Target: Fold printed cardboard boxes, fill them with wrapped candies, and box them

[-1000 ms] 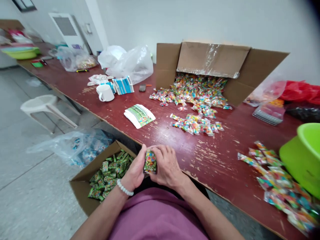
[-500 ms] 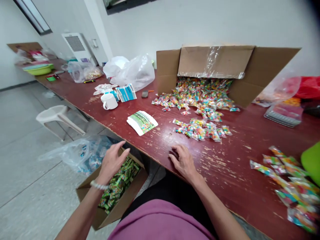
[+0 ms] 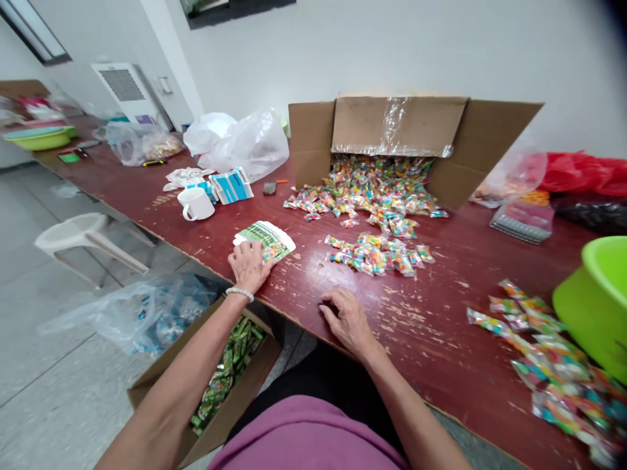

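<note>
My left hand (image 3: 249,266) rests at the near edge of a stack of flat green and white printed pieces (image 3: 269,239) on the red table (image 3: 294,287); its fingertips lie over the stack, with the thumb apart. Near the table's front edge, my right hand (image 3: 345,318) is held low with its fingers curved and apart, nothing in it. Beyond it lies a small group of wrapped candies (image 3: 377,253). Farther back, many more candies (image 3: 386,186) spill from an open cardboard box (image 3: 399,124) lying on its side.
A white mug (image 3: 198,203) and plastic bags (image 3: 249,145) stand back left. On the right are a green basin (image 3: 595,300) and candy strips (image 3: 548,359). Below the table edge, a carton (image 3: 245,398) holds small green boxes, beside a bag of blue packets (image 3: 171,316) and a white stool (image 3: 78,232).
My left hand has moved from above the carton forward onto the printed stack. My right hand stays near the table edge. The view has turned slightly right.
</note>
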`<control>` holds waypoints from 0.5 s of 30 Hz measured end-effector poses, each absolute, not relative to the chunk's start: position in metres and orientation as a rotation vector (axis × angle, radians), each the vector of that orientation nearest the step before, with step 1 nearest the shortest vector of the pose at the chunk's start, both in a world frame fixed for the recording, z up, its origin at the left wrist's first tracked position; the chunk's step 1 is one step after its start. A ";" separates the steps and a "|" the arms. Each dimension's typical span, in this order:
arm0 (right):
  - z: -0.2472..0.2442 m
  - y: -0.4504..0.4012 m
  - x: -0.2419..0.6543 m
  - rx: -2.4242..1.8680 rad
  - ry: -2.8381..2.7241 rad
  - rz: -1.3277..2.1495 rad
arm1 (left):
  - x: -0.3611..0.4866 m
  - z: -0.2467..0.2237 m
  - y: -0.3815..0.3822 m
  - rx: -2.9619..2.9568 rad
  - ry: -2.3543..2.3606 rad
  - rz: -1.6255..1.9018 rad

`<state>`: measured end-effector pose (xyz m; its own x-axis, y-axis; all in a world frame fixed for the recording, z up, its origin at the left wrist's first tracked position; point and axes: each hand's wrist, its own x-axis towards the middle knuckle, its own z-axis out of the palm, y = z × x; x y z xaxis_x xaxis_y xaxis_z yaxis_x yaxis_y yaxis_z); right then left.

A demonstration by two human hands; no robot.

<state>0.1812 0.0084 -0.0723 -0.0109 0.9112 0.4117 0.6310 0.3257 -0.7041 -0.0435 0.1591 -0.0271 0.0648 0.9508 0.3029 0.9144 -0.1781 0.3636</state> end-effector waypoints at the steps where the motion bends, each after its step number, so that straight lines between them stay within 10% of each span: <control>1: -0.072 0.009 0.181 -1.392 -1.701 0.435 | -0.042 -0.026 0.154 2.133 1.893 0.829; 8: -0.055 0.005 0.167 -1.279 -0.982 0.985 | -0.028 -0.019 0.060 1.622 1.353 0.947; 15: -0.011 -0.024 0.153 -1.109 -1.053 1.287 | -0.015 -0.003 -0.010 0.766 0.507 0.338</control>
<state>0.1533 -0.0243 -0.0107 0.0208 0.9994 -0.0261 -0.1722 -0.0222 -0.9848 -0.0155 -0.0105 -0.0033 0.8288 0.4654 -0.3106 -0.1070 0.6768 0.7284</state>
